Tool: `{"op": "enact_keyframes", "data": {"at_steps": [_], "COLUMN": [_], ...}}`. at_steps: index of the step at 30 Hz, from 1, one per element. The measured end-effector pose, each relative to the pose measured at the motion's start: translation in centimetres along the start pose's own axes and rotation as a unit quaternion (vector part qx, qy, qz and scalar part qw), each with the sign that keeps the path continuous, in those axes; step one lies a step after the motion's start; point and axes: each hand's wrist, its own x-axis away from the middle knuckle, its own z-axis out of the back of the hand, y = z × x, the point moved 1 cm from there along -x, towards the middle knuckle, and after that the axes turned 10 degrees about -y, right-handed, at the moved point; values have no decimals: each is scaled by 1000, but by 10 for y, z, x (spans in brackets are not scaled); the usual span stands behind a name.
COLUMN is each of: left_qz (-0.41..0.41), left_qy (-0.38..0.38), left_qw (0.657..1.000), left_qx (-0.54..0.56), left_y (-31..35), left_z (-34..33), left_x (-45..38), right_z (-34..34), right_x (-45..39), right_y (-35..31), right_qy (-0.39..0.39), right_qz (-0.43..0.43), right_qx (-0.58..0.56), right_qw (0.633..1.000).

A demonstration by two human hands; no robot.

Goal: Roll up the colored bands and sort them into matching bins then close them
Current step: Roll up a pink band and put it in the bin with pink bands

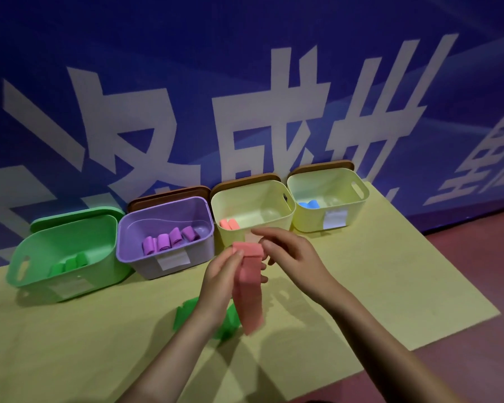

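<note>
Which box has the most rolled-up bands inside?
The purple box, second from the left. It holds four purple rolls; the green and two yellow boxes show fewer.

Two bare forearms in view. Left hand [221, 274] and right hand [288, 254]: no gloves, rings or watch. No sleeve visible up to frame edge.

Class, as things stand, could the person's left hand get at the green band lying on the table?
Probably not yet: the left hand and right hand both grip the pink band. The green band lies just below.
</note>
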Motion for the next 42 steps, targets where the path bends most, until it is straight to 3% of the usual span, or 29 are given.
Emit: {"op": "enact_keyframes", "data": {"at_steps": [2,12,16,23,26,31,37,39,42], "left_qz": [-19,-65,-63,35,29,30,22,13,-6], "left_qy": [7,77,95,59,54,36,33,35,49], "left_qw": [1000,969,979,997,997,996,999,999,998], "left_qx": [-15,-227,-170,44,43,71,15,-1,-25], "left_y": [4,7,-2,-5,-4,1,1,-1,-4], "left_z": [5,40,41,36,34,31,28,27,24], "left_x": [-5,-27,-31,-39,-37,-35,-21,-16,-9], "right_z": [-7,-32,-38,-27,-19,-11,-5,-4,-6], "right_x": [-10,-54,-51,-50,-49,-43,-31,-26,-18], "right_y": [2,8,12,23,19,16,20,17,9], "right_qy": [5,16,57,122,106,10,-12,-35,-48], "right_qz": [-36,-6,70,76,122,185,210,208,140], "right_qx": [-37,24,131,128,154,200,278,265,137], "right_qw": [999,1000,987,981,975,962,937,941,980]}}
